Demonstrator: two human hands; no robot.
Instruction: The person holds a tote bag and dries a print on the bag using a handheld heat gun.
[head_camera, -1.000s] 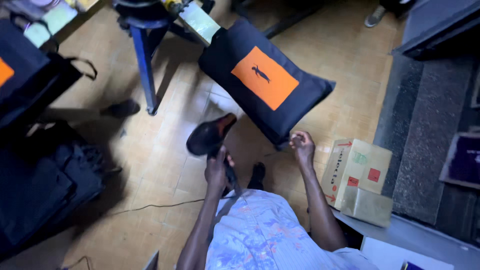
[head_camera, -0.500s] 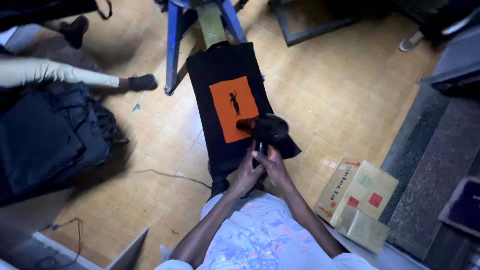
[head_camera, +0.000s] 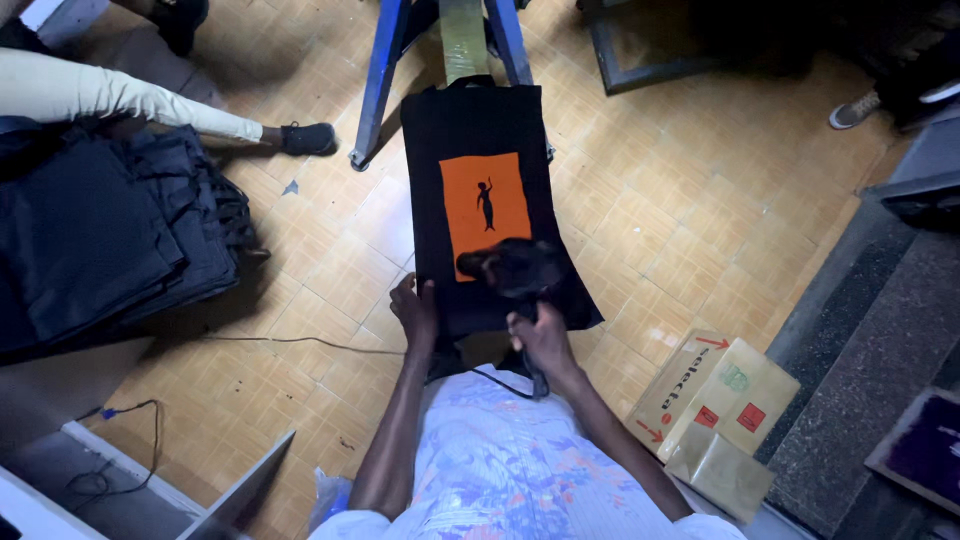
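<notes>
A black cloth bag with an orange rectangle print showing a small black figure lies flat on a board, straight ahead of me. My right hand grips the handle of a black hair-dryer-like blower, whose body hovers over the bag's lower right, just below the print. My left hand rests on the bag's lower left edge and holds the cloth down. The blower's cord runs down past my right wrist.
A blue metal stand carries the board. A pile of black bags lies at the left, with another person's leg and shoe above it. Cardboard boxes sit at my right on the tiled floor. A thin cable crosses the floor.
My view has swung round so the bag now lies straight ahead. The blower went from my left hand to my right and moved over the bag; my left hand settled on the bag's edge.
</notes>
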